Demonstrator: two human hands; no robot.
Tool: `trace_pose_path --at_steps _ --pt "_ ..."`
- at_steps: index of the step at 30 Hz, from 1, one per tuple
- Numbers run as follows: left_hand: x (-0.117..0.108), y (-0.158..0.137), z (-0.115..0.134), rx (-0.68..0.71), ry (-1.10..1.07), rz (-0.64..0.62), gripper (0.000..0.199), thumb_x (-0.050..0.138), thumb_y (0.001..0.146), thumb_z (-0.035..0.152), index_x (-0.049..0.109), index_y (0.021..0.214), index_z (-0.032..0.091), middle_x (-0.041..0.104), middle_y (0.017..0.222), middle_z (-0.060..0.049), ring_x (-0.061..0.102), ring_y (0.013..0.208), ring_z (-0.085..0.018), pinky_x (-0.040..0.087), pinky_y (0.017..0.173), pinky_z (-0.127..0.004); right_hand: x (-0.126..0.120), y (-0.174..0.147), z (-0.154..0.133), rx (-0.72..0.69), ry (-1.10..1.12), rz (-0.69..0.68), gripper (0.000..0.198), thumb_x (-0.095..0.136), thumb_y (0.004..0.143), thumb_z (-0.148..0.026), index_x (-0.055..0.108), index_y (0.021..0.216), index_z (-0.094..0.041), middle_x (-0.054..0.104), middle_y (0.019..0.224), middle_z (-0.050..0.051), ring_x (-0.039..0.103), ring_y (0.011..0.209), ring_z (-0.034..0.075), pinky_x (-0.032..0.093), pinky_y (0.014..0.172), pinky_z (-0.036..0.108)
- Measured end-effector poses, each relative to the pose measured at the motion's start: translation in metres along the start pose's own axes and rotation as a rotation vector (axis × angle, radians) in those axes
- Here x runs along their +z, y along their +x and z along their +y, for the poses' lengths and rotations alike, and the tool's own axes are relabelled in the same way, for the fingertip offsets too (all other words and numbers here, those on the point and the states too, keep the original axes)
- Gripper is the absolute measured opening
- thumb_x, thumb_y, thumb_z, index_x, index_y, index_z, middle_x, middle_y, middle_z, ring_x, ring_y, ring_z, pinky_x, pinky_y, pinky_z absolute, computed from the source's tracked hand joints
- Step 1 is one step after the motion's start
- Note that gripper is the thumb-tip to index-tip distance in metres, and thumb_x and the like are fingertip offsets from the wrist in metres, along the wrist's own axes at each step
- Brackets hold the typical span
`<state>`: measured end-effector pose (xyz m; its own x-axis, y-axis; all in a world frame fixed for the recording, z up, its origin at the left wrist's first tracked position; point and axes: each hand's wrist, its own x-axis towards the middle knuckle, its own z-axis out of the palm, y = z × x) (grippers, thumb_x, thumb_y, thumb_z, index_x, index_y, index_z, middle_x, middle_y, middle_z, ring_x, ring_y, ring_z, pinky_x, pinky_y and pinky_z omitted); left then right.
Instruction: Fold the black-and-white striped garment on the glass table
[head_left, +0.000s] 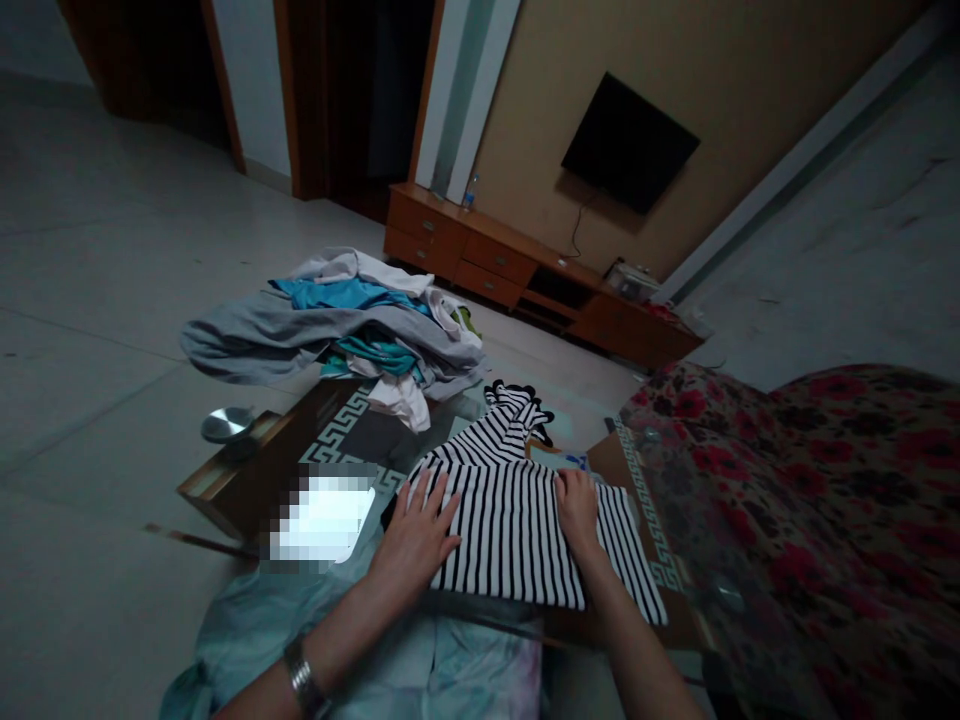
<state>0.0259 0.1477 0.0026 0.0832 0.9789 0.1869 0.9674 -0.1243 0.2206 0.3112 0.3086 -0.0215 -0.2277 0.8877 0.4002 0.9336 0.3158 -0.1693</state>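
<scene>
Both hands lying flat, apart, empty: left hand [416, 535] and right hand [577, 510] pressing striped shirt [510, 520], sleeve trailing away toward clothes pile [337, 320].

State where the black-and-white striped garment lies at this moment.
In the head view, the striped garment lies flat on the table, low and centre, under the left hand and right hand, just nearer than the pile of clothes.

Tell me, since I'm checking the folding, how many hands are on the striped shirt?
2. The left hand lies flat on the near left edge of the striped shirt; the right hand presses its middle, toward the right. No other hands show.
</scene>
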Motion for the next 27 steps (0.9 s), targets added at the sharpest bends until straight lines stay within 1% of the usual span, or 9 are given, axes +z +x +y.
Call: trace_pose_path --at_steps 3,6,10,13,15,17,22,24,27 --pt "-0.004 -0.008 0.011 0.011 0.006 -0.025 0.059 0.055 0.081 0.056 0.051 0.133 0.028 0.034 0.149 -0.008 0.023 0.139 -0.033 0.023 0.111 -0.054 -0.004 -0.015 0.02 -0.011 -0.018 -0.006 0.029 0.038 0.092 -0.028 0.063 0.1 -0.016 0.059 0.096 0.01 0.049 0.091 0.023 0.037 0.085 0.035" --pt "-0.019 -0.01 0.022 -0.009 0.039 -0.066 0.057 0.06 0.08 0.051 0.055 0.129 0.022 0.039 0.146 -0.012 0.028 0.137 -0.035 0.027 0.108 -0.054 -0.007 -0.024 0.021 -0.007 -0.023 -0.005 0.03 0.037 0.092 -0.026 0.063 0.103 -0.016 0.059 0.1 0.011 0.049 0.094 0.023 0.036 0.087 0.035" --pt "-0.036 0.016 0.039 -0.016 0.046 -0.073 0.038 0.055 0.086 0.038 0.065 0.112 0.013 0.055 0.13 -0.018 0.043 0.127 -0.034 0.032 0.103 -0.053 -0.009 -0.015 0.013 0.024 -0.007 -0.024 0.03 0.039 0.091 -0.025 0.063 0.104 -0.015 0.061 0.1 0.012 0.051 0.097 0.024 0.036 0.089 0.035" --pt "-0.026 0.047 0.048 0.155 -0.026 -0.014 0.04 0.049 0.09 0.034 0.056 0.125 0.016 0.045 0.141 -0.014 0.035 0.134 -0.028 0.029 0.107 -0.052 -0.013 0.019 0.0 0.032 0.089 0.009 0.03 0.041 0.09 -0.027 0.063 0.104 -0.014 0.062 0.099 0.012 0.052 0.098 0.023 0.038 0.089 0.034" --pt "-0.009 0.06 0.049 0.261 -0.081 -0.016 0.049 0.049 0.09 0.04 0.048 0.133 0.018 0.036 0.148 -0.011 0.029 0.138 -0.026 0.026 0.11 -0.051 -0.015 0.053 -0.014 0.007 0.157 0.046 0.029 0.041 0.089 -0.027 0.063 0.103 -0.014 0.062 0.1 0.011 0.053 0.099 0.023 0.038 0.09 0.034" --pt "0.008 0.065 0.046 0.308 -0.118 -0.031 0.056 0.047 0.089 0.047 0.043 0.137 0.02 0.034 0.149 -0.009 0.026 0.139 -0.024 0.024 0.111 -0.051 -0.017 0.092 -0.031 -0.012 0.187 0.026 0.028 0.043 0.088 -0.027 0.064 0.101 -0.014 0.063 0.102 0.011 0.053 0.102 0.022 0.038 0.092 0.034" --pt "0.026 0.059 0.037 0.33 -0.131 0.004 0.062 0.043 0.089 0.054 0.037 0.141 0.021 0.029 0.151 -0.008 0.021 0.141 -0.023 0.018 0.114 -0.05 -0.011 0.175 -0.064 0.026 0.154 -0.278 0.036 0.06 0.081 -0.032 0.064 0.113 -0.016 0.063 0.115 0.01 0.054 0.109 0.02 0.038 0.092 0.03" --pt "0.026 0.059 0.037 0.319 -0.127 0.011 0.064 0.043 0.088 0.056 0.037 0.141 0.022 0.029 0.151 -0.008 0.021 0.141 -0.024 0.018 0.114 -0.051 -0.009 0.193 -0.068 0.051 0.146 -0.364 0.042 0.069 0.073 -0.035 0.066 0.11 -0.015 0.067 0.108 0.011 0.06 0.098 0.022 0.043 0.083 0.028" --pt "0.024 0.06 0.039 0.289 -0.117 0.003 0.066 0.045 0.086 0.057 0.037 0.141 0.021 0.032 0.15 -0.01 0.021 0.141 -0.026 0.019 0.114 -0.052 -0.013 0.209 -0.069 0.076 0.131 -0.472 0.031 0.075 0.064 -0.03 0.072 0.088 -0.011 0.07 0.083 0.009 0.063 0.074 0.021 0.044 0.067 0.026"
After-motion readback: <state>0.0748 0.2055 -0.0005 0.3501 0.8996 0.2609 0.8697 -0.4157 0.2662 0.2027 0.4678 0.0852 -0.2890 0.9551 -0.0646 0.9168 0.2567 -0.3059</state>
